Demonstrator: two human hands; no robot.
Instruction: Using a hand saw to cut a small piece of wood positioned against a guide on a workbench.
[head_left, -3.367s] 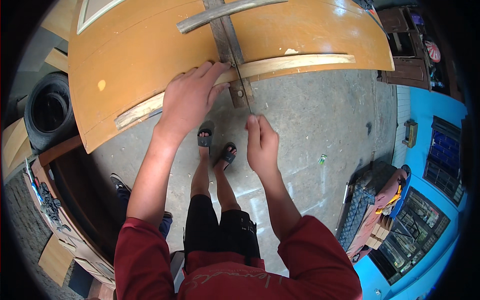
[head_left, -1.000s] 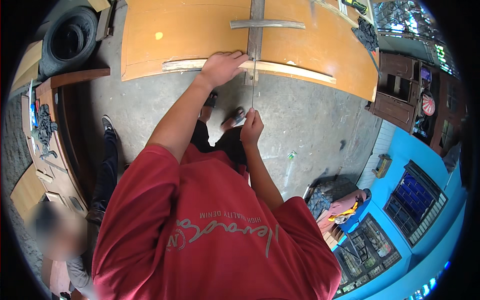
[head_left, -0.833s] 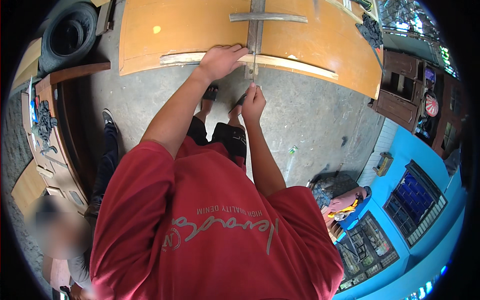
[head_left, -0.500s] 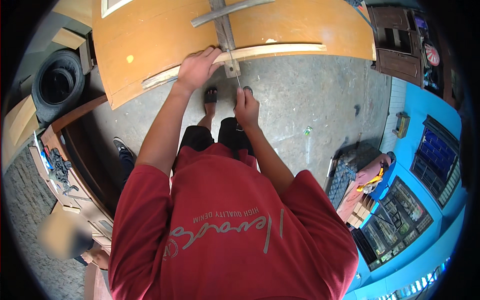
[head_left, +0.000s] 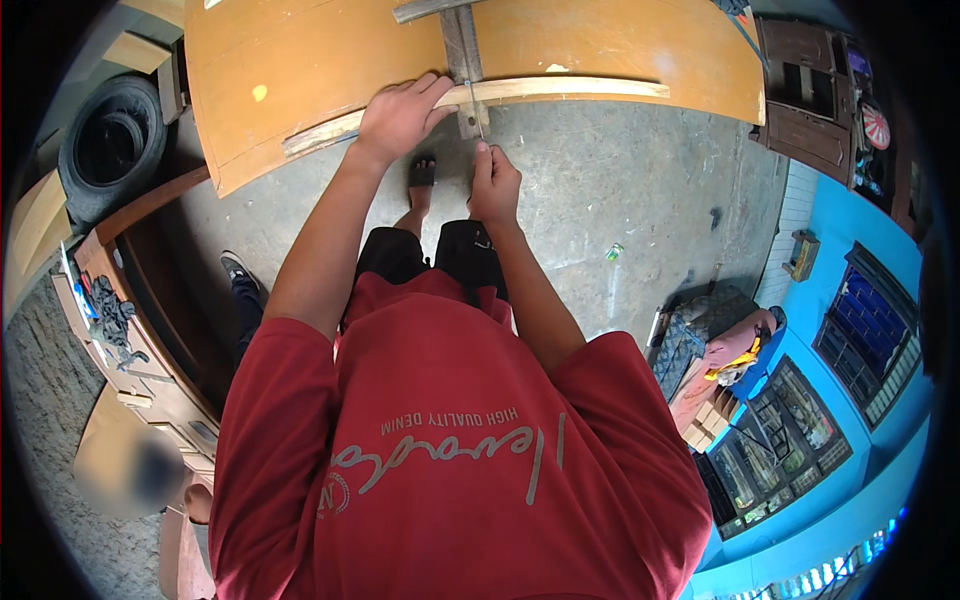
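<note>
Across the front edge of an orange board [head_left: 250, 135] lies a pale wood strip [head_left: 560, 88], crossing a dark grey plank [head_left: 462, 50]. My left hand [head_left: 395, 125] is closed on the strip just left of the crossing, fingers over it and thumb toward the near side. My right hand [head_left: 494, 185] is closed on a thin metal tool [head_left: 480, 127] that runs up over the crossing; its handle end is hidden in my fingers. A shorter weathered wood piece [head_left: 430, 7] lies across the plank farther back.
At left stand a tyre [head_left: 112, 150] and a wooden cabinet [head_left: 150, 380], with another person's shoe [head_left: 235, 270] beside it. A dark cupboard [head_left: 805, 130] is at upper right. Piled mattresses and cloths [head_left: 700, 350] sit by the blue wall [head_left: 810, 210]. Concrete floor [head_left: 630, 190] lies below.
My right hand has moved forward toward the crossing, so less of the thin tool shows between them. My left hand stays on the strip. The view has shifted, showing more of my shirt.
</note>
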